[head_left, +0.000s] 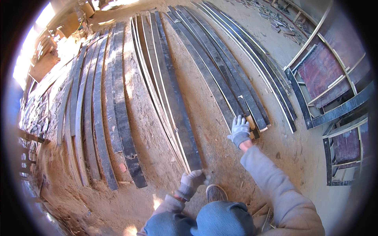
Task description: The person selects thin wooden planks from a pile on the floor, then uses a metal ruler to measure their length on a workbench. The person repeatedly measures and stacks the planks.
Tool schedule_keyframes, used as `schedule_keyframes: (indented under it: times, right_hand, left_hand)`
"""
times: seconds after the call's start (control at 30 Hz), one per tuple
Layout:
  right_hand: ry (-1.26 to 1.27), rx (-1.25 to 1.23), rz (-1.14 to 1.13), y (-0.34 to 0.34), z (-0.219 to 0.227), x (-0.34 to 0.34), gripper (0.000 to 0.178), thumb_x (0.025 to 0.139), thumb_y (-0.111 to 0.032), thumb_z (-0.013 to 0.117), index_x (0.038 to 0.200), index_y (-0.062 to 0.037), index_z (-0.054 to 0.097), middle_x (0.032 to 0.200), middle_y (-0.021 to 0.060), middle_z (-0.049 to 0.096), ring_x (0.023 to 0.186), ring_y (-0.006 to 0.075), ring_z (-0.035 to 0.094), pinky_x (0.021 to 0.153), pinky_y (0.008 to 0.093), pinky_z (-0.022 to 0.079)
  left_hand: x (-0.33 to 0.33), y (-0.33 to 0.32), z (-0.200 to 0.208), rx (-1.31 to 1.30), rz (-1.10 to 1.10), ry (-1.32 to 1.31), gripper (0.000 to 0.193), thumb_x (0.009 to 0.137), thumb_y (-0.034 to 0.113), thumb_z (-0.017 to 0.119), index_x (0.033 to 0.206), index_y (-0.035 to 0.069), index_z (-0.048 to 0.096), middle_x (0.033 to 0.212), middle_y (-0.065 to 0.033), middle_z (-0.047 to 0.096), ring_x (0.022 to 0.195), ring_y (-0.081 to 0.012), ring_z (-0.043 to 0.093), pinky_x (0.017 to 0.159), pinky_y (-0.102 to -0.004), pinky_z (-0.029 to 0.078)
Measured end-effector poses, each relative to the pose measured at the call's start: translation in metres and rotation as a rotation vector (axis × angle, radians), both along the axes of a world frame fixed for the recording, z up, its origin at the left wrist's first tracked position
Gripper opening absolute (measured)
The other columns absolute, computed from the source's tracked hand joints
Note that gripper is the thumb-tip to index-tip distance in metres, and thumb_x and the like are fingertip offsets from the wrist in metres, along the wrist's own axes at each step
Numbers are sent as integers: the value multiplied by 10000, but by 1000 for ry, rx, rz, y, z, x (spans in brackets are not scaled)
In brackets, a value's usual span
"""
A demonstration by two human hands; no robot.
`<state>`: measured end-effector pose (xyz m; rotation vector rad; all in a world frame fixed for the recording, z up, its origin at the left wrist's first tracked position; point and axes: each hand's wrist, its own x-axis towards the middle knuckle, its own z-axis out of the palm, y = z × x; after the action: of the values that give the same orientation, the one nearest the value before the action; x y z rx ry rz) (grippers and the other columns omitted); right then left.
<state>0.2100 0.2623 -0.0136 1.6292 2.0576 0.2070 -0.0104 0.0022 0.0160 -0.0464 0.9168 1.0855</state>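
My left hand [191, 183], in a light grey knit glove, is at the near end of a wide dark board [179, 118] and the thin pale-edged wooden strips [167, 122] along its left side. Its fingers are blurred and partly hidden, so I cannot make out whether they grip. Farther forward and to the right, my gloved right hand [239, 131] rests with fingers stretched out on the near end of a group of long dark boards [220, 78]. A short piece of bare yellowish wood [250, 122] shows beside its fingers.
More long dark boards [120, 102] lie side by side on the dirt floor to the left. Another row of boards [260, 65] lies farther right. Framed panels with reddish faces [321, 74] stand at the right. Scrap wood [281, 23] is scattered at the back right.
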Motion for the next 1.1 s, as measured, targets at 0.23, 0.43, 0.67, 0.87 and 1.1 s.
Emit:
schedule_keyframes:
  times: [0.23, 0.43, 0.67, 0.87, 1.1]
  right_hand:
    - [369, -16, -128, 2, 3, -20, 445, 905, -248, 737, 1281, -26, 650, 1262, 240, 715, 1118, 350, 713, 889, 466, 597]
    - [807, -96, -129, -20, 29, -19, 528, 966, -354, 697, 1379, -39, 603, 1241, 231, 701, 1162, 356, 682, 1008, 460, 545]
    - [229, 123, -333, 24, 18, 3, 826, 860, -456, 807, 1511, -69, 477, 1406, 184, 604, 1236, 324, 654, 978, 503, 566]
    - [808, -325, -415, -27, 46, -24, 870, 793, -440, 779, 1475, 24, 503, 1294, 276, 700, 1225, 405, 679, 1023, 477, 559]
    - [581, 147, -182, -19, 20, 17, 878, 921, -621, 726, 1543, -58, 466, 1402, 247, 577, 1293, 400, 566, 1051, 532, 492]
  left_hand:
    - [0, -1, -3, -27, 37, -20, 182, 981, 114, 700, 1068, -46, 699, 951, -193, 744, 842, -360, 749, 712, -485, 616]
    - [0, -4, -11, -18, 18, -26, 202, 986, 133, 690, 1089, -39, 714, 953, -183, 748, 846, -344, 742, 731, -472, 605]
    - [-2, -4, -10, -23, 16, 14, 221, 995, 153, 676, 1096, -38, 723, 961, -180, 753, 823, -320, 729, 749, -457, 590]
    - [0, -4, -17, -28, -37, 18, 198, 1023, 176, 646, 1099, 14, 729, 994, -162, 776, 884, -316, 741, 780, -468, 601]
    - [-4, -5, -12, -36, -18, 35, 184, 1021, 168, 643, 1085, 20, 731, 942, -134, 762, 879, -304, 741, 784, -462, 605]
